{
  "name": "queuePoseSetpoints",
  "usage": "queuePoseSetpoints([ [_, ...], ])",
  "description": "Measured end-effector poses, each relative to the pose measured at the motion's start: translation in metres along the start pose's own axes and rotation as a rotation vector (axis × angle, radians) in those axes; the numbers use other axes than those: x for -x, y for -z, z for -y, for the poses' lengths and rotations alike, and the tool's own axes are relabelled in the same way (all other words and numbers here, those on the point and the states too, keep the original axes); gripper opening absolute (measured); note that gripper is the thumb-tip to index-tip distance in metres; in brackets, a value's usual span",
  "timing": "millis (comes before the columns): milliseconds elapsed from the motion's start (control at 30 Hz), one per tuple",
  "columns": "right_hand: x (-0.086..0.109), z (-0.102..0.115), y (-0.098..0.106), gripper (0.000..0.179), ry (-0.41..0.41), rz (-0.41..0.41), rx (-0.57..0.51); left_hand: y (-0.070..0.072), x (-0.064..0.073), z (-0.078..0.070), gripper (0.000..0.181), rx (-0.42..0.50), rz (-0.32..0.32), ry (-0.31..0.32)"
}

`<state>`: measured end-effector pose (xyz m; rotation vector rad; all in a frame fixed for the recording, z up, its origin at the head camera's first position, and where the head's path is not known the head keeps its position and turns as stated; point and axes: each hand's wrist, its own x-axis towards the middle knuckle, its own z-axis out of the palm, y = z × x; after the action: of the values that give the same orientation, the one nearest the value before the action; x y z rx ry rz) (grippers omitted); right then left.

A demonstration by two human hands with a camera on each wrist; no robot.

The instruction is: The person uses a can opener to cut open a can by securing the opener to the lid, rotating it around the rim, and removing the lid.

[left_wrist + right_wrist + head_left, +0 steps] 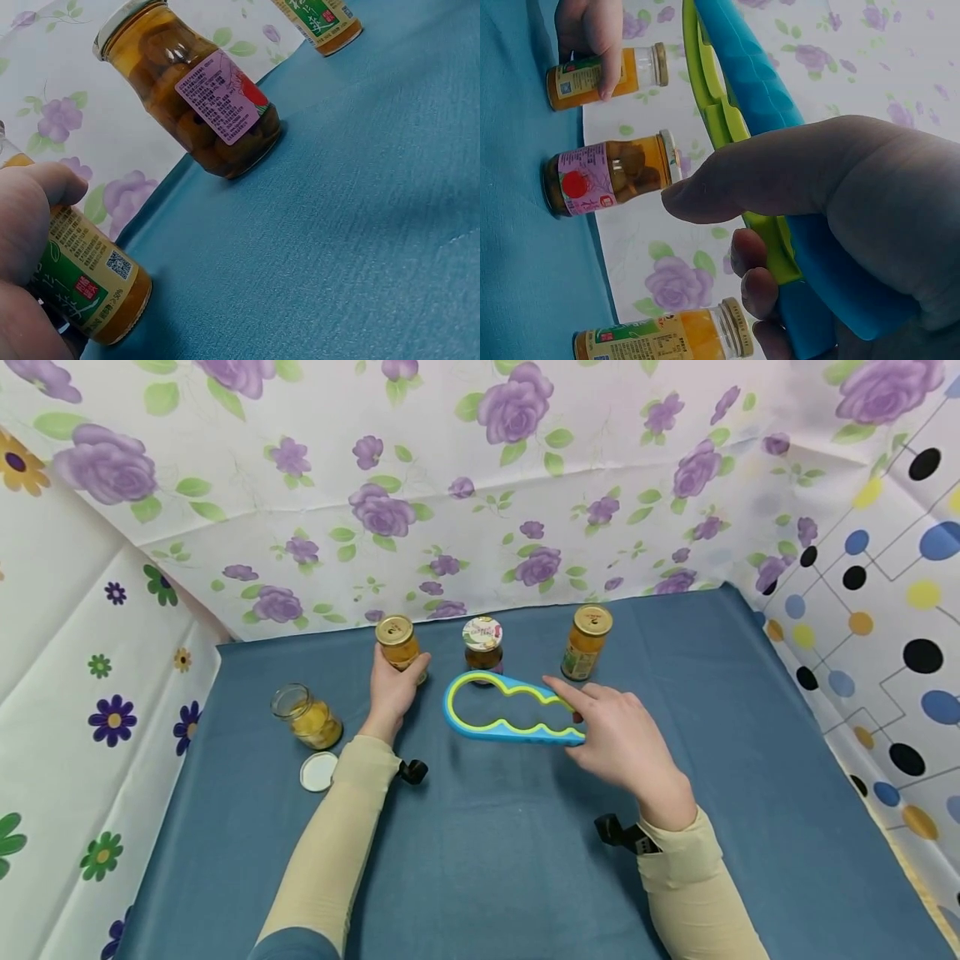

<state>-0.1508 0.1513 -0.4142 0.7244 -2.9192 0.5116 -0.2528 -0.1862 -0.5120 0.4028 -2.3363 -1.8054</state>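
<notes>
Above cloth (487, 860), right hand (622, 735) grips blue-yellow tool (517, 735).

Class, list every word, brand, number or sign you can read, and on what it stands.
"50%", apparently: cream-and-green label of the gold-lidded, orange-filled glass jar in the left hand.
QR code: same label.
Too small or blurred: Chinese characters there and on the second gold-lidded jar; print on the purple label and floral lid of the dark-filled glass jar; marks on gold lids.
</notes>
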Motion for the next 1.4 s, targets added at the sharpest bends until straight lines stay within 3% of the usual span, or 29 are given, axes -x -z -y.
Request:
queuePoseSetpoints([
  [667, 0.002, -0.003, 0.001, 0.092, 0.028, -0.021, 0.003, -0.004, 0.003, -0.003, 0.06, 0.022, -0.057, -0.024],
  [800, 0.002, -0.003, 0.002, 0.094, 0.023, -0.029, 0.003, -0.005, 0.01, -0.006, 0.064, 0.048, -0.08, -0.021],
  [933, 0.004, -0.003, 0.005, 0.097, 0.002, -0.052, -0.002, -0.008, 0.029, -0.007, 0.063, 0.022, -0.102, -0.068],
  [1100, 0.006, -0.002, 0.008, 0.101, 0.005, -0.083, -0.032, -0.008, 0.067, -0.01, 0.057, -0.003, -0.092, -0.203],
  [1267, 0.008, 0.003, 0.012, 0.103, 0.045, -0.106, -0.074, -0.007, 0.108, -0.014, 0.059, 0.063, 0.023, -0.343],
  [1400, 0.009, 0.009, 0.016, 0.102, 0.091, -0.123, -0.098, -0.007, 0.133, -0.011, 0.058, 0.081, 0.13, -0.41],
])
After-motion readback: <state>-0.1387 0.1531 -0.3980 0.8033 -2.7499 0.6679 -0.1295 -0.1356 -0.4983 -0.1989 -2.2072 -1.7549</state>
